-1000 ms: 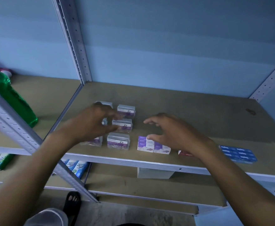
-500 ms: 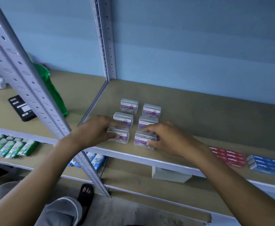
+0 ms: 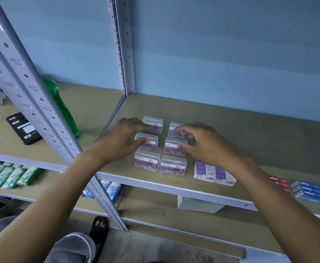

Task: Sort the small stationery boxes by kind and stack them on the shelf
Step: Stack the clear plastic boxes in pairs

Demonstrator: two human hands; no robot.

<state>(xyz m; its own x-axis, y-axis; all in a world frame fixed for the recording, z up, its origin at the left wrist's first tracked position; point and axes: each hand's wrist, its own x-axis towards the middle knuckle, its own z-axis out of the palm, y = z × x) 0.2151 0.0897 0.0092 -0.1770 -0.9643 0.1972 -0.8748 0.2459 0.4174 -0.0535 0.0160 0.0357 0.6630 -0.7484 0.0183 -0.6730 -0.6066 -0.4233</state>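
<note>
Several clear paper clip boxes (image 3: 173, 166) with purple labels lie in two columns on the brown shelf (image 3: 231, 120). My left hand (image 3: 121, 141) hovers over the left column, fingers spread, its fingertips over the middle and back boxes. Over the right column my right hand (image 3: 202, 144) is also spread, its fingertips at the back two boxes. Neither hand holds anything. To the right of the clips lie purple-and-white boxes (image 3: 215, 173), then red boxes (image 3: 281, 184) and blue boxes (image 3: 315, 192) near the front edge.
A grey perforated upright (image 3: 41, 111) crosses in front of my left arm; another upright (image 3: 124, 54) stands at the back. On the left shelf are a green bottle (image 3: 64, 109) and a black device (image 3: 22, 128). Green and blue packets lie on the lower shelf.
Both hands have left the front pair of paper clip boxes and moved back over the middle and rear pairs. The view has swung, showing the purple-and-white boxes again.
</note>
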